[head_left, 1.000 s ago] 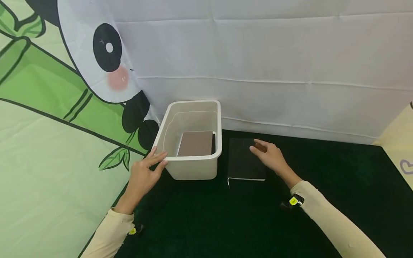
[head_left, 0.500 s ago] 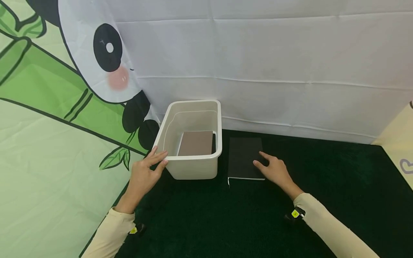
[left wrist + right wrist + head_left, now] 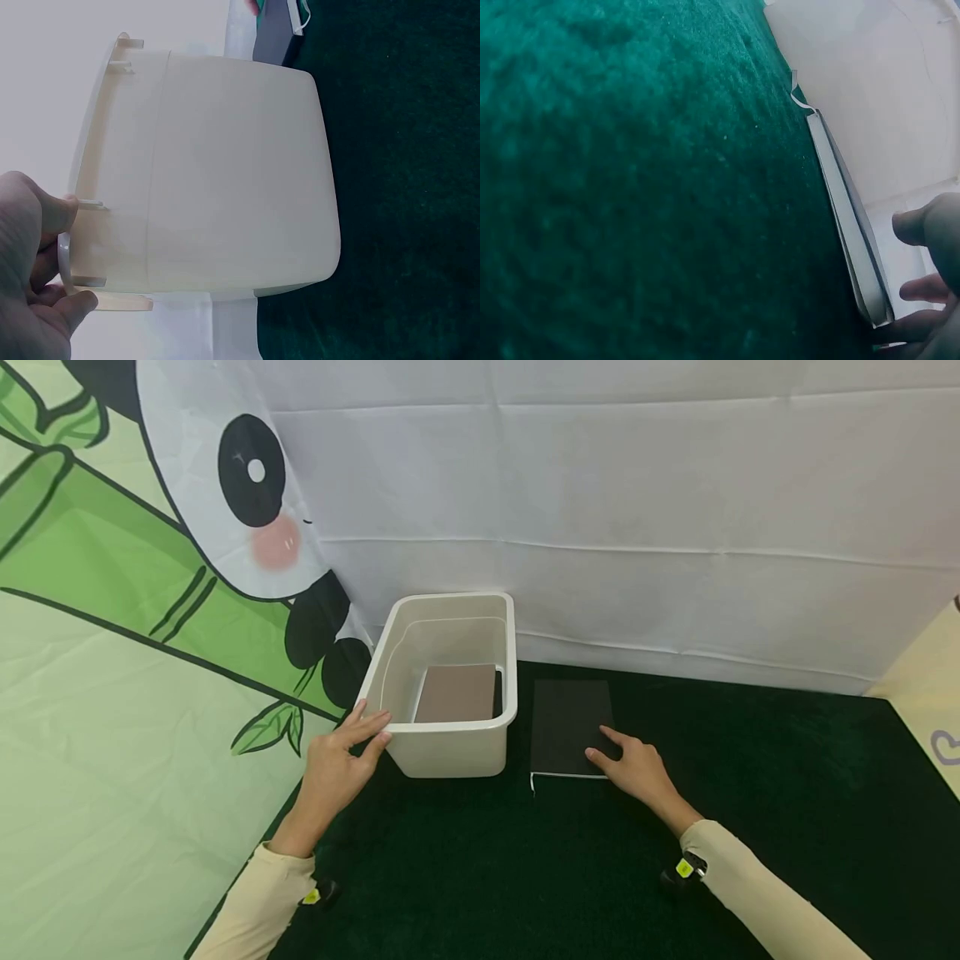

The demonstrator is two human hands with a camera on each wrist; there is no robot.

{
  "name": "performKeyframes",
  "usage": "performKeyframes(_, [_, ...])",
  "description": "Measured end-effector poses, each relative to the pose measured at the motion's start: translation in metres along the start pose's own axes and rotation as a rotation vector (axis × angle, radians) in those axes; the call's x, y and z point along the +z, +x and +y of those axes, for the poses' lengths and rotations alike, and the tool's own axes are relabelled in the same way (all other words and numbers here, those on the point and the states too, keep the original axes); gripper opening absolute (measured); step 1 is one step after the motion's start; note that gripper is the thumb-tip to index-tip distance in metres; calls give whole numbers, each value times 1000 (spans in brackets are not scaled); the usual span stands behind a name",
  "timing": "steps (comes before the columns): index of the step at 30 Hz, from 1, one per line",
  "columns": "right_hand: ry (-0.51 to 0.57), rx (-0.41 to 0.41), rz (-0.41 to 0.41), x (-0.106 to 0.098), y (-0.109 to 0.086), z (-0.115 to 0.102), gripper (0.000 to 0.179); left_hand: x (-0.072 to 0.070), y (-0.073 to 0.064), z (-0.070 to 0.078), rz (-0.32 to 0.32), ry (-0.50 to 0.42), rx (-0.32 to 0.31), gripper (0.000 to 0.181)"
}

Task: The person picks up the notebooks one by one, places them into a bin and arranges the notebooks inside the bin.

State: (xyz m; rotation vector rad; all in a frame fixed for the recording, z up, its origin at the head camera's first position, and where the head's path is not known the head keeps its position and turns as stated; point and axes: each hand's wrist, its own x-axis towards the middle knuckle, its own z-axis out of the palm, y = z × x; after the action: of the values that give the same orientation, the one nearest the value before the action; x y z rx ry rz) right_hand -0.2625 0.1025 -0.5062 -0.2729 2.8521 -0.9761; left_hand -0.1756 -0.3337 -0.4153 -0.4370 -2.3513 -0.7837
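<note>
A cream plastic bin (image 3: 450, 752) stands on the green cloth, with a brown flat notebook or book (image 3: 456, 693) lying inside it. At the bin's near-left corner my left hand (image 3: 337, 772) grips the rim, seen up close in the left wrist view with the rim (image 3: 82, 150) between thumb and fingers. Right of the bin a black notebook (image 3: 570, 727) lies flat, its white ribbon (image 3: 800, 94) trailing from the near end. My right hand (image 3: 637, 768) is at its right edge. The thumb (image 3: 911, 225) hovers over the cover, and the lower fingers are right at the side edge.
Dark green cloth (image 3: 480, 868) covers the table. Behind it hangs a white sheet (image 3: 637, 485), and a printed panda backdrop (image 3: 135, 710) closes off the left side. A yellowish panel (image 3: 930, 693) stands at the far right.
My right hand has come down and toward me along the black notebook, from above its far right part to its near right edge. The left hand and the bin have stayed put.
</note>
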Motion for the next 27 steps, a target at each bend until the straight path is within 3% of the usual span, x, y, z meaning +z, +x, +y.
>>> performKeyframes(15, [-32,-18,40,10,-5,-5,68,0,-1,-1,2,-9,-3,33])
performKeyframes(27, [95,71,137,17,-8,-17,59,-2,-1,-2,0,-24,0,33])
